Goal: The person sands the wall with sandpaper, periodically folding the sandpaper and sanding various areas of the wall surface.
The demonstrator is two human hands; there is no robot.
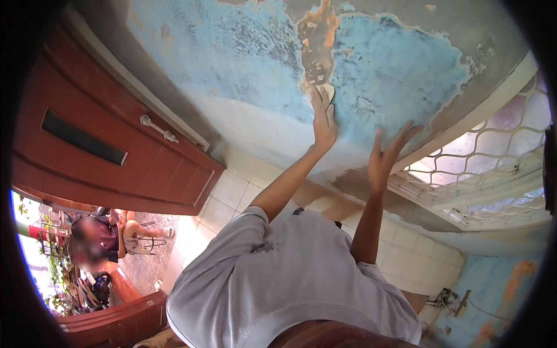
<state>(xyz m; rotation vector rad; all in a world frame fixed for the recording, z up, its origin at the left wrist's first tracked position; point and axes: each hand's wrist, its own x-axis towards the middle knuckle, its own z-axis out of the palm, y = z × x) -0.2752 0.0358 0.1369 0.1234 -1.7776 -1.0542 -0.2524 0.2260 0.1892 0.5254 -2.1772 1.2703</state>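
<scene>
My left hand (324, 124) presses a pale, thin sheet or pad (327, 92), perhaps sandpaper, flat against the painted wall (256, 74). Its fingers lie over the piece, so only the upper and right edges show. Just above it runs a vertical strip of bare grey-brown and orange plaster (318, 48), bordered by worn light-blue paint. Lower and to the right, my right hand (388, 150) is held with spread fingers and nothing in them, by the blue paint near the window frame. Whether its fingertips touch the wall I cannot tell.
A window with a wavy metal grille (470, 148) is at the right. On the left, a red-brown door (117, 126) with a handle (159, 129) stands open. Beyond the doorway a person (104, 235) sits on a stool. Pale floor tiles (230, 187) lie below.
</scene>
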